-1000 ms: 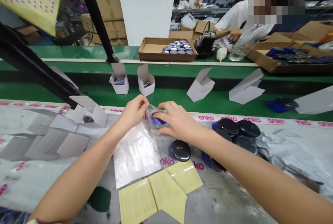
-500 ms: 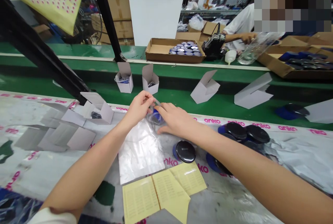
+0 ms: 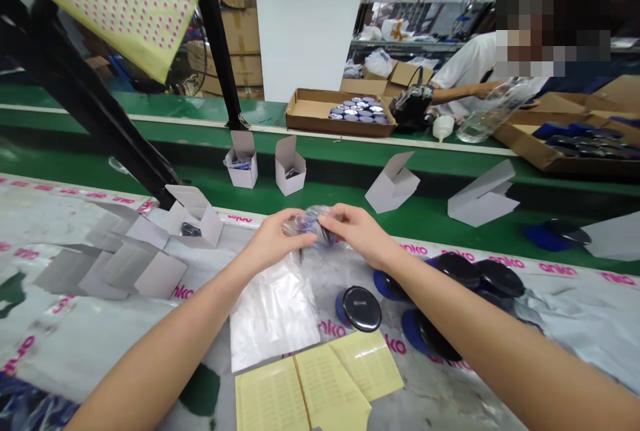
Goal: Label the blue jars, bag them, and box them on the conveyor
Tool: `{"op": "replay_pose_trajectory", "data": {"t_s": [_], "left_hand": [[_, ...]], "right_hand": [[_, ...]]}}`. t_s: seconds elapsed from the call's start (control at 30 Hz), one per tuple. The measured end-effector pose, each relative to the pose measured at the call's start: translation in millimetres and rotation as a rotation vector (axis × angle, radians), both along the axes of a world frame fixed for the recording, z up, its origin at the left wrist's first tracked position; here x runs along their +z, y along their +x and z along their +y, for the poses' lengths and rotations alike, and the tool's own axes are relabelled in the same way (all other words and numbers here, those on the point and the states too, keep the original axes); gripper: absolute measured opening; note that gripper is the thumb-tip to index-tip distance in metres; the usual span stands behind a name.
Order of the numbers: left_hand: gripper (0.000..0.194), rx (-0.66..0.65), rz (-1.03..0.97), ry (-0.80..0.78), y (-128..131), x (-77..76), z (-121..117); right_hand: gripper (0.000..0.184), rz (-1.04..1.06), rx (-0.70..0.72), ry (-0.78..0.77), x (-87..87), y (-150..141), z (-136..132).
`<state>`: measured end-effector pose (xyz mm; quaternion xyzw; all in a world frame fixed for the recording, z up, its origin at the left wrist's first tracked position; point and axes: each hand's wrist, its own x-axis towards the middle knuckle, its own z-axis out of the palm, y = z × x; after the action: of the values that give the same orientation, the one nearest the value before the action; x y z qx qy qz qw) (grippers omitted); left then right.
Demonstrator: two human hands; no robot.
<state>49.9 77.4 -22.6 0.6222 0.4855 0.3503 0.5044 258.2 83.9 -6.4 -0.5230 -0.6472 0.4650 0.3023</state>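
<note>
Between my two hands is a round blue-and-dark item in a clear plastic bag (image 3: 317, 223), held up over the table's far edge. My left hand (image 3: 280, 239) pinches the bag's left side, thumb on the near face. On the other side, my right hand (image 3: 357, 231) grips the item with fingers curled round it. Below them lies a stack of clear plastic bags (image 3: 273, 317). A round blue item with a glossy black top (image 3: 361, 309) rests to the right of the stack, and several like it (image 3: 457, 271) lie under and beyond my right forearm.
Yellow label sheets (image 3: 300, 387) lie at the front. Open white boxes (image 3: 195, 221) stand at left, and more (image 3: 291, 171) sit on the green conveyor (image 3: 335, 197). Across it, a cardboard tray (image 3: 310, 114) holds round items. A co-worker's arm (image 3: 465, 92) handles clear plastic at right.
My hands have turned the bagged item and now hold it from both sides, slightly further right. My right hand's fingers have curled from flat to gripping. The camera view has tilted up a little.
</note>
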Motion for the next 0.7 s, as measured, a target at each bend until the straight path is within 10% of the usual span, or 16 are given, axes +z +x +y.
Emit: {"op": "replay_pose_trajectory", "data": {"t_s": [0.2,0.33,0.7], "left_hand": [[0.022,0.014,0.16,0.081,4,-2.7,11],[0.015,0.08,0.172,0.163,4,-1.0,20],[0.105,0.596,0.023,0.302,5,-20.7,102]], "right_hand": [[0.09,-0.304,0.336,0.172,7.6,-7,0],[0.092,-0.633,0.379,0.279,11.3,-28,1],[0.048,-0.454,0.123,0.485,64.4,-33,103]]}}
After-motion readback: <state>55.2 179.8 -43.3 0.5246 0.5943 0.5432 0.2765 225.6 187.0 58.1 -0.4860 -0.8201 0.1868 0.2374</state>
